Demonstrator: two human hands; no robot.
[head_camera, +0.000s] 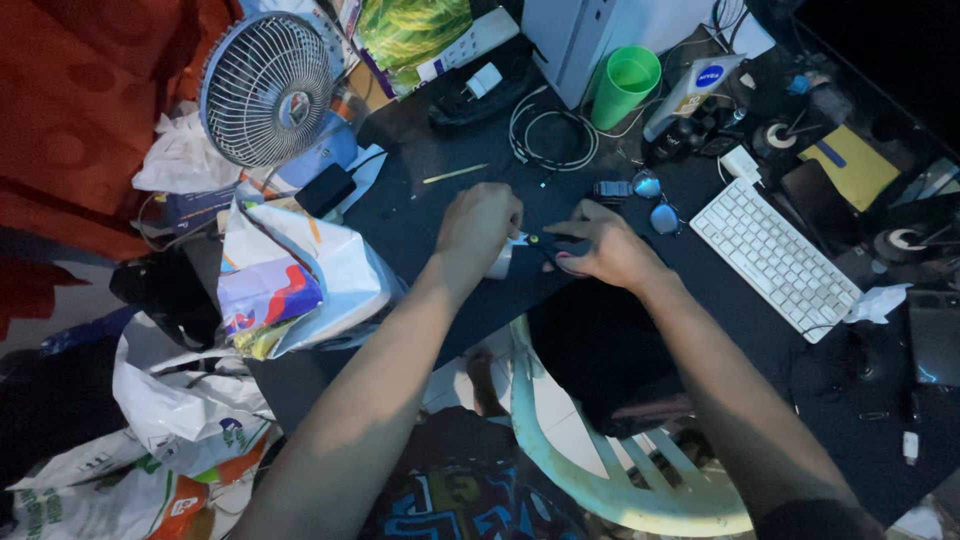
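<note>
My left hand (480, 228) is closed around a small white roll-like object (499, 263) at the near edge of the black desk (420, 210). My right hand (603, 247) is closed on a small dark tool with a yellow dot (540, 240), its tip meeting the white object. The two hands almost touch. What the dark tool is cannot be made out in the dim light.
A white keyboard (775, 257), eyeglasses (655, 200), green cup (625, 85), coiled cable (550, 135) and tape rolls (775, 137) lie on the desk. A small fan (267, 88) and plastic bags (300, 280) stand at left. A pale green plastic chair (600, 480) is below.
</note>
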